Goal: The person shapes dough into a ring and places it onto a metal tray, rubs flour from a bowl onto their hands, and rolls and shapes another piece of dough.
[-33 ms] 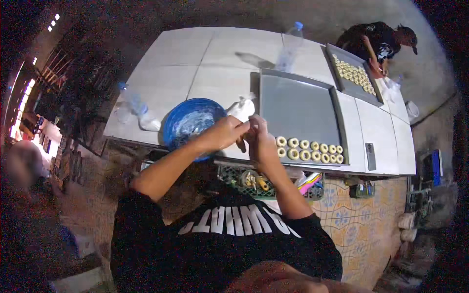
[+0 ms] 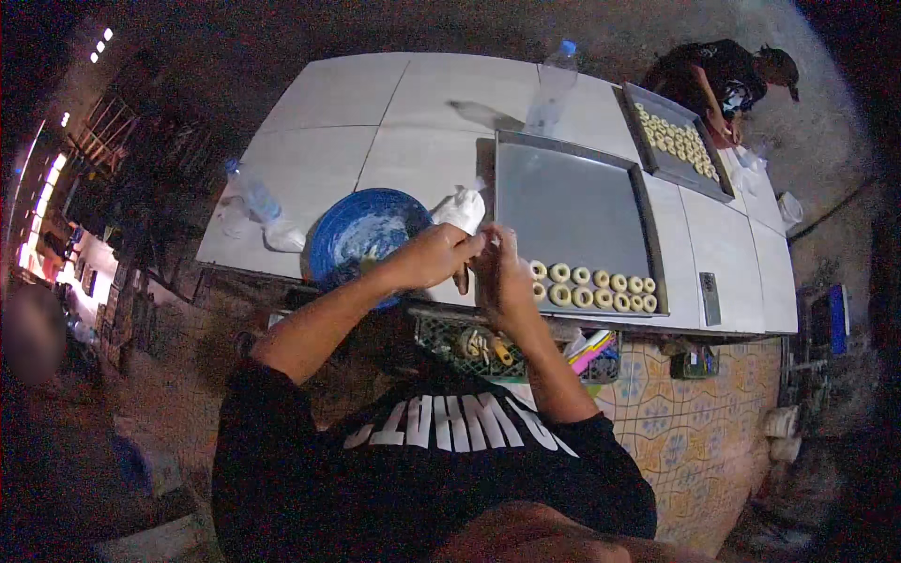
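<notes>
My left hand (image 2: 436,256) and my right hand (image 2: 501,272) meet in front of me, over the table's near edge. Their fingers are bent and pinched together at the tips, and whatever lies between them is too small or hidden to name. Just beyond my left hand is a white plastic bag (image 2: 461,208). Under my left forearm stands a blue basin (image 2: 328,235) with whitish smears inside and a lump of pale dough (image 2: 369,263). To the right of my right hand, two rows of pale dough rings (image 2: 583,296) lie along the near side of a grey metal tray (image 2: 568,202).
Another person (image 2: 718,89) works by a second tray (image 2: 631,98) of dough rings at the far right. Clear bottles (image 2: 554,94) (image 2: 258,199) stand or lie on the white tiled table (image 2: 319,155). A phone (image 2: 710,298) lies near the right edge; below hangs a crate (image 2: 441,342).
</notes>
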Available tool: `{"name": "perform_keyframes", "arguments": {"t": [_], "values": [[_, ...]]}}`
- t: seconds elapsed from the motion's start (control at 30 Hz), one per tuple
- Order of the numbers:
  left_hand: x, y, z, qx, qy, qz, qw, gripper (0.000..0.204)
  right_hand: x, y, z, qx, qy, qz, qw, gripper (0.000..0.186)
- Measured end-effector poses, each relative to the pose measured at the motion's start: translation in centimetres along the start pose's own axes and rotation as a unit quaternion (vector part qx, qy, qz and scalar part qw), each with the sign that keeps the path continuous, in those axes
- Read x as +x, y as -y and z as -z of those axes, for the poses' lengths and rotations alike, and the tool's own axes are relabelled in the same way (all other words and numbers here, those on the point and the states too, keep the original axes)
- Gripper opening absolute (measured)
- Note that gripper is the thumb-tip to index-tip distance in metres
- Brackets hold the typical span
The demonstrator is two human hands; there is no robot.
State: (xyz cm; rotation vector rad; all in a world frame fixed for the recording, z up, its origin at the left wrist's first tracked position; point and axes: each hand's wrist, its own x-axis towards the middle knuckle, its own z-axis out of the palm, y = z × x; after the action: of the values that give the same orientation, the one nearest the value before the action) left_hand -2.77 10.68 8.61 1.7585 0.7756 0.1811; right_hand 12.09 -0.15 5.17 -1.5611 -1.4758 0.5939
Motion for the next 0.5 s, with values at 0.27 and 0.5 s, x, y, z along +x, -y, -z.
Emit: {"name": "perform_keyframes", "arguments": {"t": [0.27,0.5], "values": [[4.2,-1.5,-5.4,0.407,-0.01,-0.181,0.895,0.029,-5.6,-3.5,4.8,0.286,-0.013,-0.014,0.958,0.06],[4.2,-1.6,-13.8,0.06,-0.162,-0.192,0.966,0.022,-8.2,-6.4,7.4,0.178,-0.11,0.004,0.978,0.045]]}}
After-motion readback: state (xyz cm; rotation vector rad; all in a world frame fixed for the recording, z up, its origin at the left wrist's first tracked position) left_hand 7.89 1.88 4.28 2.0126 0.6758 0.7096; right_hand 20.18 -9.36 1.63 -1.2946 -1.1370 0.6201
